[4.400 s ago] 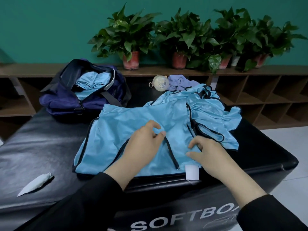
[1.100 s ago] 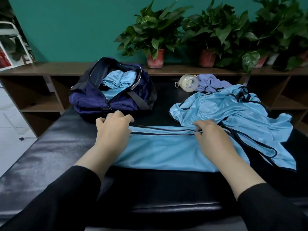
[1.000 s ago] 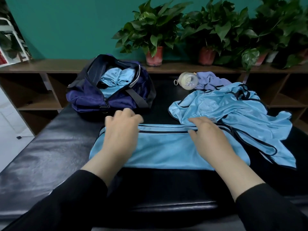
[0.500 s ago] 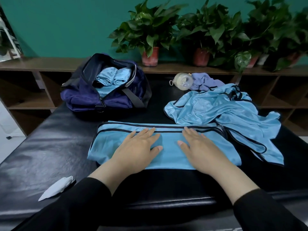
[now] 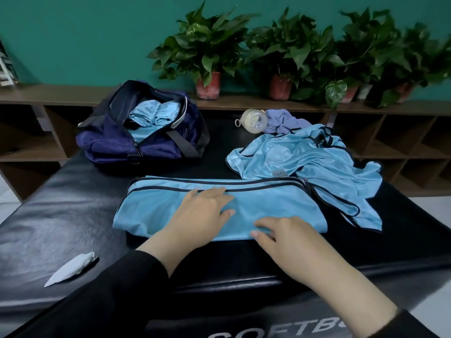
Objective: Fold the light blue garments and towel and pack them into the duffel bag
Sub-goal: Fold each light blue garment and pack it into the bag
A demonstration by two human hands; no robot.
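A light blue garment [image 5: 273, 206] with dark piping lies folded into a long strip across the black padded table [image 5: 61, 215]. My left hand [image 5: 202, 215] lies flat on its middle with straight fingers. My right hand [image 5: 285, 237] rests on the strip's near edge, fingers loosely bent on the cloth. A second light blue garment [image 5: 305, 162] lies crumpled at the right, partly over the strip's end. The navy duffel bag [image 5: 136, 140] stands open at the back left with rolled light blue items [image 5: 151, 113] inside.
A cream bottle [image 5: 252, 120] and a lilac cloth [image 5: 283, 121] lie at the back of the table. A crumpled white tissue [image 5: 70, 268] sits near the left front. Potted plants [image 5: 207, 52] line a wooden shelf [image 5: 48, 93] behind.
The garment was folded from a wide spread into a narrow strip. In the last half second my right hand slid back from the strip's middle to its near edge; my left hand stayed flat.
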